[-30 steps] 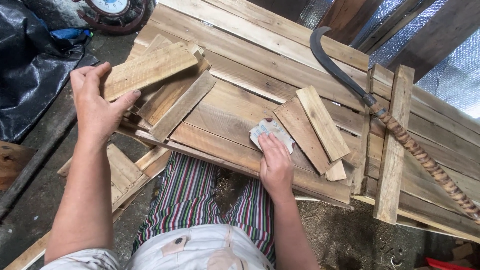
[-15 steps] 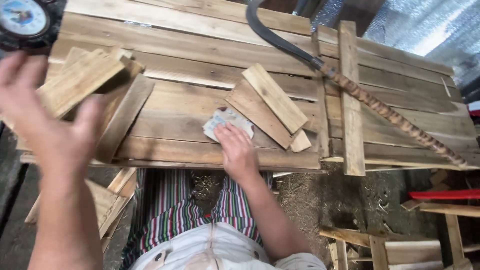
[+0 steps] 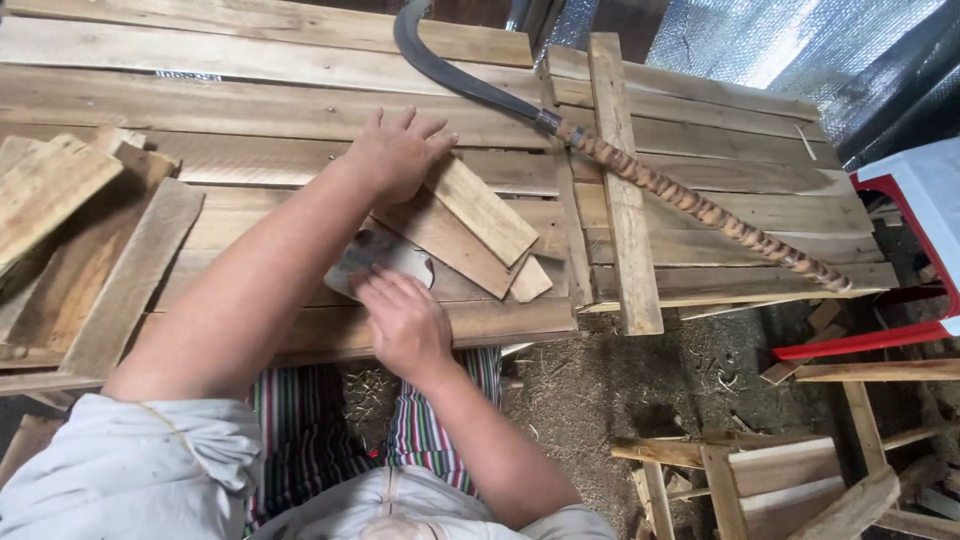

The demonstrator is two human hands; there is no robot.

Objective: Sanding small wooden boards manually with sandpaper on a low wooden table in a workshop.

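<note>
Short wooden slats [image 3: 470, 225], two pale offcuts lying crossed on the plank worktop [image 3: 250, 110], near its front edge. Left hand [image 3: 397, 152] reaches across the body and rests flat on the upper end of the slats, fingers spread, palm down, nothing enclosed. Right hand [image 3: 405, 325] lies just in front, nearer the body, fingers extended and pressed on a crumpled grey sheet [image 3: 380, 258], which sits partly tucked under the lower slat; no closed grasp visible. A small triangular chip [image 3: 530, 280] lies at the slats' right end.

Sickle [image 3: 600, 150]: dark curved blade, wrapped banded handle, laid diagonally across the top right, crossing an upright batten [image 3: 625, 200]. Stacked boards [image 3: 70, 220] to the left. Red-and-white plastic stool [image 3: 915, 250] at the right edge. Silver foil sheeting [image 3: 760, 50] behind. Loose wooden frames [image 3: 760, 480] on the dirt floor, lower right.
</note>
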